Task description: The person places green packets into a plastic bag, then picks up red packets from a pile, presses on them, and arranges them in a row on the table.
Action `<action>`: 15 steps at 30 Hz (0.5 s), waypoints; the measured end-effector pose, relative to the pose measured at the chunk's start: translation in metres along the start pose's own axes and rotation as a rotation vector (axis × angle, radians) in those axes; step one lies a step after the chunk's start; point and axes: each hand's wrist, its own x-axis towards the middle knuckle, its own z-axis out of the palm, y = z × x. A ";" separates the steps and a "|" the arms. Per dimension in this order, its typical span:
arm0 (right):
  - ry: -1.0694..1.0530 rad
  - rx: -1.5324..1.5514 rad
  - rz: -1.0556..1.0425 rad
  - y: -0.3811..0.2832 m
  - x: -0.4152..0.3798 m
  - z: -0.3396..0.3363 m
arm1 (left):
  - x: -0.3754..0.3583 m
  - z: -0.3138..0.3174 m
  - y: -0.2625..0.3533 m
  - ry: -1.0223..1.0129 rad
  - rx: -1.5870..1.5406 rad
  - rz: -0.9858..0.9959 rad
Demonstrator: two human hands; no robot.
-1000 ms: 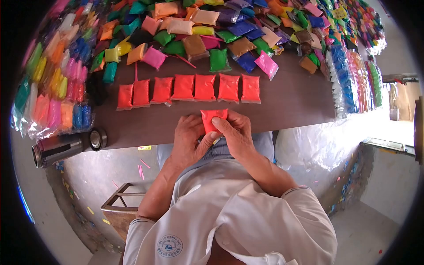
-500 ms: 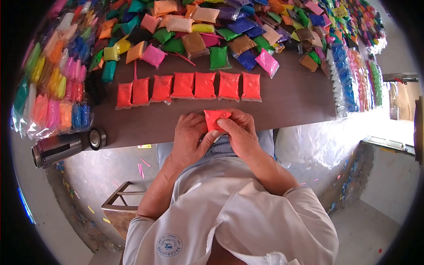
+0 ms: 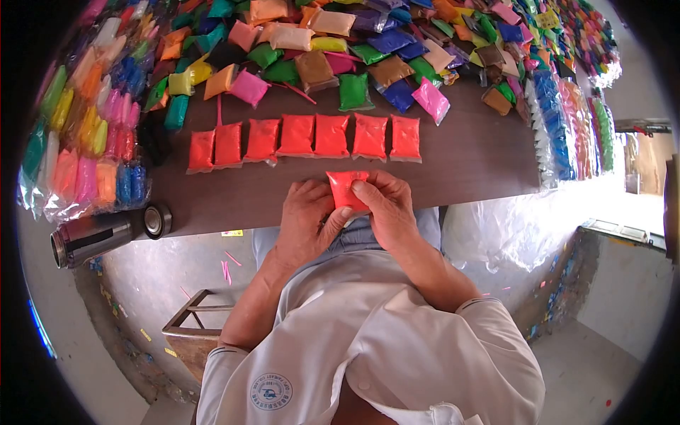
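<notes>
Closest to me, the person sits at the table's (image 3: 467, 166) near edge with both hands drawn together just above their lap. The left hand (image 3: 303, 219) and the right hand (image 3: 386, 209) pinch one red-orange packet (image 3: 346, 188) between thumbs and fingers, both closed on it, holding it upright just over the table edge, apart from the surface. Just beyond it, a row of seven like packets (image 3: 304, 138) lies flat, side by side and touching or nearly so. By my judgement the work is well under way: seven are set down in line, one is in hand, and how many more are due I cannot tell. Farther back a loose heap of small packets (image 3: 340, 49) in green, brown, blue, pink, yellow and peach spreads across the tabletop. To the left, clear bags of bundled packets (image 3: 78, 142) hold colours sorted in rows; on the right more clear bags (image 3: 567, 120) lie over the table's end. A dark metal flask (image 3: 106, 234) lies on its side at the left corner.
</notes>
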 end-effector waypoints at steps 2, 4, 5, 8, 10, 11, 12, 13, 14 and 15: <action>-0.003 0.023 0.022 -0.003 0.000 0.002 | 0.000 0.001 -0.001 0.029 -0.007 0.004; -0.011 0.069 0.063 -0.014 -0.002 0.010 | 0.001 0.003 -0.001 0.040 -0.027 -0.021; -0.008 0.065 0.087 -0.018 -0.002 0.013 | 0.000 0.004 -0.002 0.039 -0.025 -0.015; -0.006 0.024 0.123 -0.021 -0.001 0.015 | -0.001 0.003 -0.004 0.005 -0.014 -0.012; -0.016 -0.038 0.097 -0.014 0.001 0.009 | -0.002 -0.002 -0.001 -0.060 0.006 -0.032; 0.002 -0.037 0.080 -0.011 0.001 0.009 | -0.002 -0.003 -0.001 -0.063 0.007 -0.033; 0.020 -0.036 0.062 -0.008 0.002 0.010 | -0.002 -0.003 -0.001 -0.065 0.008 -0.034; 0.038 -0.035 0.044 -0.006 0.002 0.010 | -0.001 -0.003 -0.001 -0.067 0.009 -0.035; 0.037 -0.040 0.048 -0.007 0.002 0.011 | -0.002 -0.003 -0.001 -0.057 -0.003 -0.041; 0.035 -0.046 0.053 -0.008 0.002 0.012 | -0.003 -0.002 -0.002 -0.047 -0.014 -0.046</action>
